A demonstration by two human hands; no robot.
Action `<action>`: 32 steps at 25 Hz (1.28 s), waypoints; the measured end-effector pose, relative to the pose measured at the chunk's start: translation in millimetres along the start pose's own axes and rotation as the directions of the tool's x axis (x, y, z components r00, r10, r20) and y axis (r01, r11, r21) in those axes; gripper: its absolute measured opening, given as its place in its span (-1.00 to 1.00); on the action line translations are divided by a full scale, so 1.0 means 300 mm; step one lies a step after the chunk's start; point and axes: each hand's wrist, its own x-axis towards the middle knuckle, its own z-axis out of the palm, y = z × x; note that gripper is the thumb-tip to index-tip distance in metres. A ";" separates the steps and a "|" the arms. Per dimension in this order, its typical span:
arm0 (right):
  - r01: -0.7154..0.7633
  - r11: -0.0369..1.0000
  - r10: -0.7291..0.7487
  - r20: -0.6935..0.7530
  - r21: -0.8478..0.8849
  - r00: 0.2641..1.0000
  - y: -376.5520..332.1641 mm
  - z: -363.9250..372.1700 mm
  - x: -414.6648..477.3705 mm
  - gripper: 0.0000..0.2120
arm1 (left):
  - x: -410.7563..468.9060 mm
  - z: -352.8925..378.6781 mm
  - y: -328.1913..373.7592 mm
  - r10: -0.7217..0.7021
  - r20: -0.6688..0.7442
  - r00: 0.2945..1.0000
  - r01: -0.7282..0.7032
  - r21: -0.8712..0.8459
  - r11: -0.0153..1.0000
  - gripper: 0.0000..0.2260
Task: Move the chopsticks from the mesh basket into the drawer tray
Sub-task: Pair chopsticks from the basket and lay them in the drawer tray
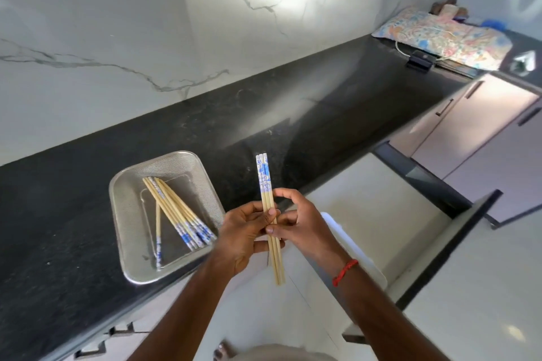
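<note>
Both hands meet at one grip, just off the near edge of the black worktop [264, 126]. The left hand [246, 231] and the right hand [302, 223] curl their fingers and thumbs round three chopsticks [265, 182], pinching the bare wooden shafts near the middle. The blue-and-white patterned ends stand beyond the grip, over the worktop, and the thin tips point back toward the person.

Left of the grip, the mesh basket [123, 184] sits on the worktop near its edge. It holds the loose chopsticks [173, 205], most lying in a slanted bunch with their patterned ends toward the grip, and one lying apart on their far side.

Under and to the right of the grip, a white tray [363, 255] shows in the open drawer [448, 249]. A red thread bracelet [344, 272] circles the right wrist.
</note>
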 end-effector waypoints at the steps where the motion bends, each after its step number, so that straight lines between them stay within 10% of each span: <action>1: -0.009 1.000 0.010 -0.007 0.004 1.000 0.020 -0.037 -0.016 -0.37 | 0.002 0.042 -0.017 -0.014 0.004 1.000 0.014 0.011 1.000 -0.83; 15: -0.227 0.844 0.127 -0.231 -0.486 0.965 0.517 -0.559 0.025 -0.90 | 0.054 0.326 -0.287 -0.226 -0.155 0.962 0.239 0.073 0.968 -0.78; 19: -0.291 0.743 0.181 -0.237 -0.603 0.954 0.619 -0.524 0.072 -0.62 | 0.072 0.352 -0.308 -0.242 -0.216 0.946 0.263 0.071 0.962 -0.75; 24: -0.321 0.584 0.245 -0.216 -0.745 0.945 0.720 -0.443 0.069 -0.95 | 0.089 0.356 -0.321 -0.227 -0.259 0.939 0.258 0.091 0.962 -0.75; 32: -0.228 0.374 0.226 -0.150 -0.899 0.963 0.782 -0.348 0.059 -0.77 | 0.062 0.324 -0.354 -0.259 -0.289 0.921 0.292 0.075 0.954 -0.77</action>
